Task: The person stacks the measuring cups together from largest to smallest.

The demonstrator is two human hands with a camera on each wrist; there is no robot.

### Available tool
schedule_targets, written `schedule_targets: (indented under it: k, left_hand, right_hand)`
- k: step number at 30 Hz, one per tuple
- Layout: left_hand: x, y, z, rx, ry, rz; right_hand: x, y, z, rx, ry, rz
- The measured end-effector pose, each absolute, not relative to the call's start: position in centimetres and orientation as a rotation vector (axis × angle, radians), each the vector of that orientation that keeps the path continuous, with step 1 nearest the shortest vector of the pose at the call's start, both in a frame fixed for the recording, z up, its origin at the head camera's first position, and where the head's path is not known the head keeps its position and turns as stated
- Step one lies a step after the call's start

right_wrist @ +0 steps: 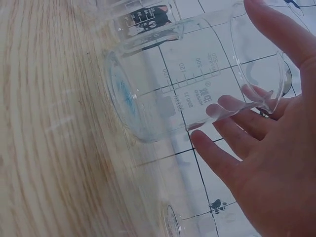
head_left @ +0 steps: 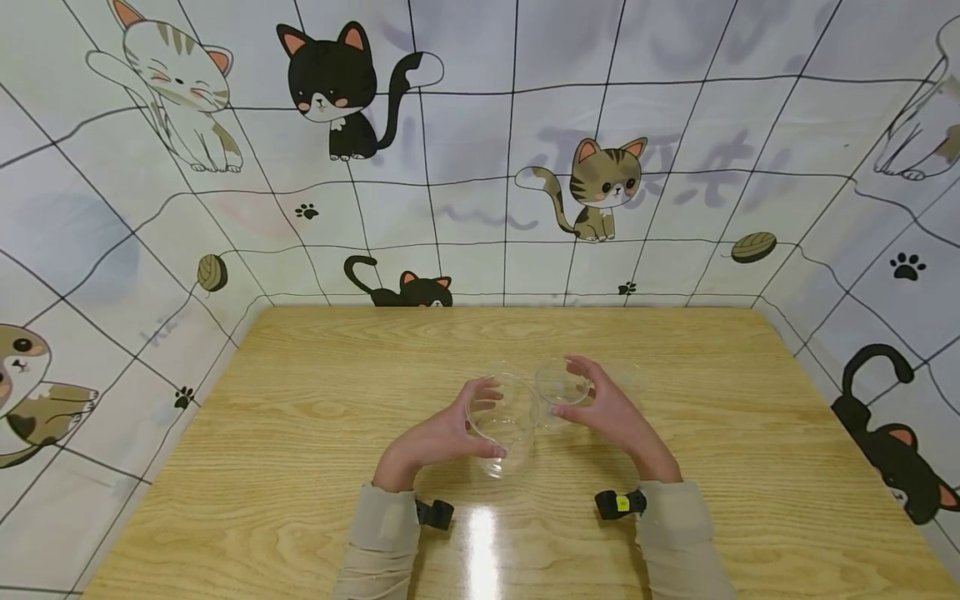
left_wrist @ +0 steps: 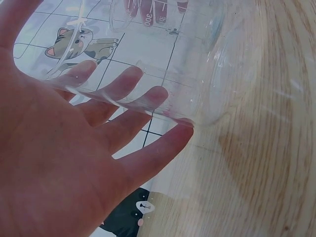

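Observation:
My left hand (head_left: 442,429) is wrapped around a large clear glass beaker (head_left: 510,429), thumb on the near side and fingers on the far side. To its right, a smaller clear beaker (head_left: 561,387) is held near its rim by my right hand (head_left: 611,408). White volume marks up to about 250 and a pouring spout show on this smaller beaker (right_wrist: 173,79) in the right wrist view. Both beakers are upright with their bases at the wooden tabletop, side by side. Through the larger beaker's wall (left_wrist: 197,74), the left wrist view shows the other hand's fingertips.
Another faint clear glass vessel (head_left: 628,379) stands just right of my right hand, and its edge (right_wrist: 171,222) shows low in the right wrist view. A small marked glass (right_wrist: 145,19) appears behind the held beaker. Cat-patterned walls (head_left: 480,217) border the wooden table (head_left: 300,392).

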State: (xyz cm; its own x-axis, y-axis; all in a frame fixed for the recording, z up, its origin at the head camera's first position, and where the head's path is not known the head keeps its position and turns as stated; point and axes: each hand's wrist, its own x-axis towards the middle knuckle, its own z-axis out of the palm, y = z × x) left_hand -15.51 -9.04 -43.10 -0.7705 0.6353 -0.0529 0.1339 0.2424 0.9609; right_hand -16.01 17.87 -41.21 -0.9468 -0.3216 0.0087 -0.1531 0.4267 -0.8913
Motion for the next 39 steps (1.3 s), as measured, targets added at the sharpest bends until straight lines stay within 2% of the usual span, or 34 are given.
schedule_targets:
  k: [7,15,39]
  left_hand:
    - [-15.6,-9.0,-43.2,0.704,2.081,1.551]
    - [-15.6,-9.0,-43.2,0.714,2.080,1.552]
    - [-15.6,-8.8,-43.4,0.684,2.108,1.547]
  right_hand:
    - [-15.4,17.5,-40.3,-0.426,2.525,-1.554]
    - [-16.9,18.3,-43.4,-0.419,2.582,-1.541]
    - [-16.7,18.1,-42.7,-0.283,2.721,-1.599]
